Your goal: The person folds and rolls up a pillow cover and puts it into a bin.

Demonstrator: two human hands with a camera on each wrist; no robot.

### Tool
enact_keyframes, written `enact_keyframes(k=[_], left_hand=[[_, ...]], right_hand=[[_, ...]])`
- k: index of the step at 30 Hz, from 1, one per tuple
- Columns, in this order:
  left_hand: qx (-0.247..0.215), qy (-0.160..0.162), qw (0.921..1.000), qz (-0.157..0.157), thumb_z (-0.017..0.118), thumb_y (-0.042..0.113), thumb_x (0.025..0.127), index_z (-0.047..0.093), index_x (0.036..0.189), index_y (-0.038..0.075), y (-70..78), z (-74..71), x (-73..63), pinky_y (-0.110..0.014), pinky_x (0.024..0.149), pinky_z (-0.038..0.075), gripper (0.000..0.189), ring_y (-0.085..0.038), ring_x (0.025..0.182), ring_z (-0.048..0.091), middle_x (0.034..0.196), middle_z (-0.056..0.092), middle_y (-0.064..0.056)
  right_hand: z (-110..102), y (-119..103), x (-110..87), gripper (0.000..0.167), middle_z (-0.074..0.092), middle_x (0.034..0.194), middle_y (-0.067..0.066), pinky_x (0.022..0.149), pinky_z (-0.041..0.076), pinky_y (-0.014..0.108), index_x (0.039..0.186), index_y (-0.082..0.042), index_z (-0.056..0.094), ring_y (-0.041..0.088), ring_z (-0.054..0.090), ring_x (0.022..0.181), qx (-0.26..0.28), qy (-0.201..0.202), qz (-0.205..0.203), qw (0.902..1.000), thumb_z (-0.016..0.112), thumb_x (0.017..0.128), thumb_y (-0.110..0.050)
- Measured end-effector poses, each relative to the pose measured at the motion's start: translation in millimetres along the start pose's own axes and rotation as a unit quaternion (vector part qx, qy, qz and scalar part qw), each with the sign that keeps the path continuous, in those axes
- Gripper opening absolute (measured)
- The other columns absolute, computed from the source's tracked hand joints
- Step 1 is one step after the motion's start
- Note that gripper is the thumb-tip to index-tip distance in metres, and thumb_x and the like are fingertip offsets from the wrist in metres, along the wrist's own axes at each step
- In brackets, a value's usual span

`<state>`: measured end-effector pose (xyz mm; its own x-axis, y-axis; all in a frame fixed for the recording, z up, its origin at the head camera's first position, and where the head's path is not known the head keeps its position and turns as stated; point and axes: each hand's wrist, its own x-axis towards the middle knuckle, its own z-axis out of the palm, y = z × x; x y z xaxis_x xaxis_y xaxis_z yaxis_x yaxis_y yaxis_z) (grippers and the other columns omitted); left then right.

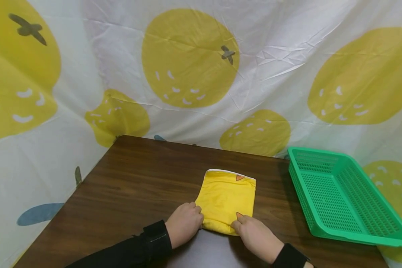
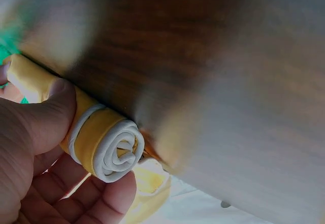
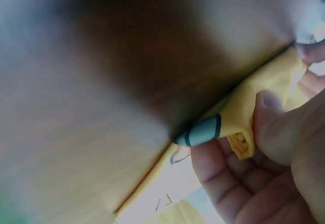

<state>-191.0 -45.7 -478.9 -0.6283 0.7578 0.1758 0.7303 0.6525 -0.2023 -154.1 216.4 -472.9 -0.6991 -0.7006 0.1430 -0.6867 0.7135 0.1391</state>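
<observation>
A yellow cloth (image 1: pixel 227 191) with white edging and small orange triangles lies on the table, its near end rolled up. At the roll's left end my left hand (image 1: pixel 186 219) holds on, thumb on top and fingers curled beneath. The left wrist view shows that end of the rolled cloth (image 2: pixel 109 142) as a white-edged spiral. My right hand (image 1: pixel 254 235) pinches the right end of the roll between thumb and fingers. There, in the right wrist view, the cloth (image 3: pixel 236 109) carries a grey patch with dark outlines. The far part of the cloth lies flat.
A green plastic basket (image 1: pixel 305 201) with perforated walls stands on the right of the brown wooden table (image 1: pixel 137 175). Behind the table and along its left side hangs a white curtain (image 1: pixel 271 74) printed with yellow fruit.
</observation>
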Motion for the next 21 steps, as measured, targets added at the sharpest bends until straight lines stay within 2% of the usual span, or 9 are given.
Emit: enact_keyframes(k=[3,6,8,11,14,17,21], left_hand=[[0.000,0.008,1.0000,0.001,0.078,0.024,0.095,0.081,0.084,0.019,1.1,0.5,-0.6,-0.023,0.061,0.041,0.012,-0.011,0.069,0.053,0.078,0.067,0.005],[0.013,0.023,0.9996,0.006,0.078,0.019,0.094,0.080,0.081,0.019,2.1,0.5,-1.5,-0.023,0.060,0.040,0.013,-0.011,0.068,0.052,0.076,0.066,0.005],[0.026,0.031,0.9991,0.010,0.078,0.018,0.094,0.080,0.080,0.019,2.6,0.4,-2.3,-0.023,0.059,0.039,0.014,-0.011,0.067,0.052,0.075,0.066,0.005],[0.042,0.037,0.9984,0.012,0.077,0.017,0.094,0.079,0.079,0.019,3.5,0.1,-3.1,-0.023,0.059,0.039,0.015,-0.010,0.067,0.052,0.075,0.066,0.006],[0.048,0.034,0.9982,0.011,0.077,0.017,0.094,0.079,0.080,0.020,4.3,0.3,-3.4,-0.023,0.059,0.040,0.015,-0.010,0.067,0.053,0.076,0.066,0.006],[0.050,0.026,0.9984,0.003,0.078,0.019,0.095,0.079,0.082,0.020,4.8,-1.2,-3.4,-0.023,0.061,0.041,0.013,-0.011,0.069,0.053,0.078,0.067,0.005],[0.052,0.005,0.9984,-0.022,0.080,0.025,0.094,0.080,0.090,0.020,2.8,-5.7,-6.9,-0.025,0.063,0.043,0.006,-0.013,0.074,0.053,0.084,0.070,0.004]], right_hand=[[-3.9,10.5,8.8,0.013,0.072,0.087,0.002,0.070,0.058,0.026,0.094,-0.010,0.072,0.014,0.071,0.083,0.088,-0.065,0.017,0.9939,0.074,0.092,0.002],[-8.0,23.1,19.7,0.013,0.064,0.081,-0.004,0.066,0.051,0.024,0.092,-0.010,0.070,0.005,0.055,0.072,0.186,-0.122,0.040,0.9742,0.073,0.093,0.003],[-10.7,30.2,28.1,0.011,0.062,0.080,-0.005,0.067,0.049,0.024,0.091,-0.010,0.070,0.005,0.050,0.071,0.229,-0.158,0.063,0.9585,0.073,0.094,0.000],[-13.4,36.4,40.0,0.008,0.063,0.081,-0.005,0.070,0.051,0.027,0.091,-0.009,0.070,0.008,0.052,0.072,0.232,-0.207,0.099,0.9452,0.076,0.095,-0.007],[-15.2,39.0,51.0,0.013,0.061,0.080,-0.003,0.073,0.051,0.031,0.087,-0.009,0.069,0.013,0.053,0.072,0.206,-0.246,0.130,0.9382,0.080,0.094,-0.012],[-17.0,39.8,58.8,0.020,0.058,0.076,-0.002,0.071,0.047,0.032,0.081,-0.009,0.066,0.015,0.052,0.071,0.190,-0.267,0.148,0.9331,0.084,0.090,-0.012],[-19.7,39.9,63.5,0.027,0.055,0.069,-0.001,0.063,0.042,0.029,0.075,-0.010,0.062,0.015,0.052,0.063,0.207,-0.281,0.168,0.9220,0.086,0.088,-0.012]])
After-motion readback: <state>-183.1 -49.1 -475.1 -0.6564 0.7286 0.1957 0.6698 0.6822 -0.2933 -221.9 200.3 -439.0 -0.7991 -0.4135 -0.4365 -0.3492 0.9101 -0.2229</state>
